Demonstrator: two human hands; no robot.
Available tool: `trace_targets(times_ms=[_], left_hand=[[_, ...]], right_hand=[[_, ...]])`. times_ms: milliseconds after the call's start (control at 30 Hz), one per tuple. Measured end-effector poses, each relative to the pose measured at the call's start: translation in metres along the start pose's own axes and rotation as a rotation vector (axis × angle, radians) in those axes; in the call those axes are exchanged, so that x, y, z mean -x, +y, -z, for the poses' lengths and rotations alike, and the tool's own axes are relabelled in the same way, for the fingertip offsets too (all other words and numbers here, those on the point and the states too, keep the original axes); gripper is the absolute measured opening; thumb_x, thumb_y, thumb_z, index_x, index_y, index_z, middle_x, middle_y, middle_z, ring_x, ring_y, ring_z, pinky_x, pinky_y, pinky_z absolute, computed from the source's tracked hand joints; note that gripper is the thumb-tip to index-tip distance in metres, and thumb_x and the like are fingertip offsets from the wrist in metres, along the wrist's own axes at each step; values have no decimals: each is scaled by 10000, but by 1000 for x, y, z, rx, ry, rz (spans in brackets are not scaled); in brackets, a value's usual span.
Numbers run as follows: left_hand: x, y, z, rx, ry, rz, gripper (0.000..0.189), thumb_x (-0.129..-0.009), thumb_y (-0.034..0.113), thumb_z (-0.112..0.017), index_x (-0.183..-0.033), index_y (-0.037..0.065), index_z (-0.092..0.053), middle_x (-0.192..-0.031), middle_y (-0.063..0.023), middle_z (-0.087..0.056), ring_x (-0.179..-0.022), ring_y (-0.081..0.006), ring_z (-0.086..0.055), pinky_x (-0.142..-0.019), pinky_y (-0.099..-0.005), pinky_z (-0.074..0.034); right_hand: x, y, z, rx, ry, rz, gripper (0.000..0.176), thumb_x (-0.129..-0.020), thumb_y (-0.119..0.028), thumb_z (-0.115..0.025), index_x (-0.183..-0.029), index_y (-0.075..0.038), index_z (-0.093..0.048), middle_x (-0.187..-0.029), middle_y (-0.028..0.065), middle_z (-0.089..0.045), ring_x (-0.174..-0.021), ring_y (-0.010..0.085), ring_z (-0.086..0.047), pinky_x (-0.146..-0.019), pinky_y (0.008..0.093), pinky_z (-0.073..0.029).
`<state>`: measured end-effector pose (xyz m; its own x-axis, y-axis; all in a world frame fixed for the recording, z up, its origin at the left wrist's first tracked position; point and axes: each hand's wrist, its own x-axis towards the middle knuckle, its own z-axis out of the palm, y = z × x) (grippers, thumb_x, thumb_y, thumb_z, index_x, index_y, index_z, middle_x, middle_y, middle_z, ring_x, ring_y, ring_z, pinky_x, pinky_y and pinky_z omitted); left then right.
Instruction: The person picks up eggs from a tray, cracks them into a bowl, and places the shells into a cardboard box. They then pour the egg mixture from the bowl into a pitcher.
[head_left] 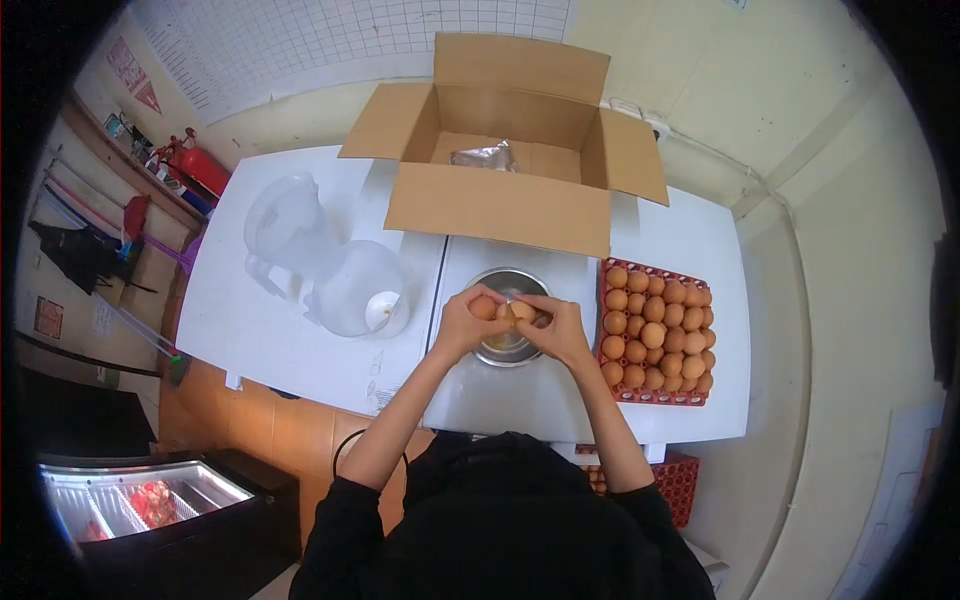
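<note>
Left hand (462,325) and right hand (562,328) grasp the egg (520,311) with curled fingertips at frame centre, above the steel bowl (520,275). Judged step: parting the shell. Next move requires even thumb pressure, centred over the bowl.

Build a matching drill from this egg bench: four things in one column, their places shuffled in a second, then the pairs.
Things
1. cardboard box
2. egg tray
3. metal bowl
4. clear jugs

Places
A. on the person's left side of the table
B. directly beneath the left hand and right hand, which together hold an egg
C. on the person's right, beside the scale
D. at the far edge of the table, flaps open

Pairs: 1-D, 2-C, 3-B, 4-A
</note>
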<state>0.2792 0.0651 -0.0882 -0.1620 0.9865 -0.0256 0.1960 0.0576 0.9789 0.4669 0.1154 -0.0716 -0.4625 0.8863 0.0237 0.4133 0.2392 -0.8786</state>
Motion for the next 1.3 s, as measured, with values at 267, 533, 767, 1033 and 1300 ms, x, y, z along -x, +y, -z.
trace_targets(times_ms=[267, 533, 767, 1033, 1300], left_hand=[[10, 12, 23, -230, -82, -148, 275, -741, 72, -778, -991, 49, -664, -1000, -64, -689, -936, -166, -651, -877, -310, -524], [10, 33, 12, 46, 42, -72, 274, -761, 92, -792, -997, 47, -661, -964, -48, -672, -905, -161, -641, -833, -296, -521], [-121, 91, 21, 222, 182, -317, 259, -784, 149, -805, -983, 60, -666, -967, -34, -658, -895, -133, -623, -799, -296, -521], [-196, 100, 28, 164, 263, -132, 262, -862, 150, -752, -1049, 26, -615, -967, -77, -641, -824, -151, -663, -725, -277, -585], [-93, 98, 25, 566, 56, 171, 270, -910, 203, -688, -1085, 25, -582, -963, -82, -651, -809, -144, -655, -716, -216, -546]], right_hand=[[7, -7, 13, 533, 73, 607, 569, -683, 33, -635, -1235, -102, -620, -1148, 122, -602, -966, 278, -616, -833, 379, -546], [9, -19, 25, 171, 168, 370, 470, -764, -35, -692, -1226, -75, -615, -1020, 118, -666, -864, 216, -657, -791, 314, -548], [-103, -49, 59, -605, 255, 81, 341, -962, -252, -640, -1184, 3, -596, -969, 79, -677, -759, 123, -655, -673, 259, -544], [-101, -23, 140, -202, 376, 148, 333, -934, -260, -631, -1147, -4, -622, -1163, 211, -642, -993, 301, -677, -783, 371, -559], [20, 74, 159, 997, 303, -28, 382, -791, -191, -716, -1133, -59, -610, -1228, 186, -560, -941, 376, -650, -786, 465, -545]])
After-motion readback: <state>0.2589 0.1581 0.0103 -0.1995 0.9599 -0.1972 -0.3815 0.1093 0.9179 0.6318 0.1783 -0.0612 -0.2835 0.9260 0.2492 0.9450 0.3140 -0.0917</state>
